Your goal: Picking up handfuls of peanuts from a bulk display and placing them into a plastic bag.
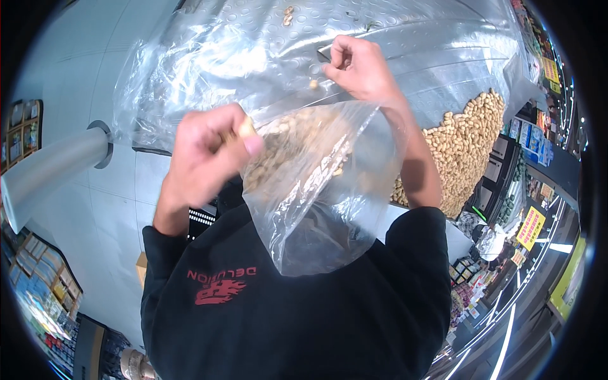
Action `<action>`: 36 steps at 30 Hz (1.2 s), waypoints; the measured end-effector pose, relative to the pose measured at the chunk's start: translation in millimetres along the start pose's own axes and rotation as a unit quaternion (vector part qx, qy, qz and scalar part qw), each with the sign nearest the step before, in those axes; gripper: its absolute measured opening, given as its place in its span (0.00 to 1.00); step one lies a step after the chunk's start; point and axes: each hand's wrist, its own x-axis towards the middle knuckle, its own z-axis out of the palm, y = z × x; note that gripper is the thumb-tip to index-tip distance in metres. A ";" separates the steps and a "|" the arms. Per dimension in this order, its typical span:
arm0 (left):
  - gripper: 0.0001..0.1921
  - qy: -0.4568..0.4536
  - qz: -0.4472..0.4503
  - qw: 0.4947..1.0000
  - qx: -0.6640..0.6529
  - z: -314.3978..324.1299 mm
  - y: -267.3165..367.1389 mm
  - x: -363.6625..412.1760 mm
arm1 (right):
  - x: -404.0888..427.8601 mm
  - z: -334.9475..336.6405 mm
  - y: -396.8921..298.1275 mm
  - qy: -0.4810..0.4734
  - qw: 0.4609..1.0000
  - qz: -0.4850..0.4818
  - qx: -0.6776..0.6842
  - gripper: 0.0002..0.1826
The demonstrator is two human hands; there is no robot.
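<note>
My left hand (209, 152), slightly blurred, has its thumb and fingers closed on a pale peanut (247, 129). Beside its thumb, a clear plastic bag (308, 190) with many unshelled peanuts in its upper part hangs in front of my chest. The bag's right edge overlaps my right forearm. My right hand (354, 64) is above the plastic-covered surface (418, 61), fingers curled and thumb near them; whether it grips anything is unclear. A small dark patch lies by its fingertips. One loose peanut (313, 84) is just below that hand.
A large heap of unshelled peanuts (460, 152) spreads at the right. Another peanut (288, 16) lies at the far edge of view. Crumpled clear plastic sheeting (190, 71) covers the left part of the surface. A grey cylindrical post or roll (57, 166) stands at far left; store shelves surround the area.
</note>
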 end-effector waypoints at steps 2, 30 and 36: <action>0.14 -0.113 0.096 0.981 0.128 18.8 29.3 -4.7 | -8.0 -6.8 -1.4 0.017 0.999 0.025 -0.025 0.07; 0.27 0.084 0.181 0.796 0.571 57.8 60.1 -38.1 | -57.4 -52.0 -16.8 0.156 0.971 -0.133 0.126 0.09; 0.25 0.020 0.071 0.892 0.447 52.2 39.9 -27.3 | -147.7 -35.2 -56.3 0.146 0.946 -0.275 0.090 0.11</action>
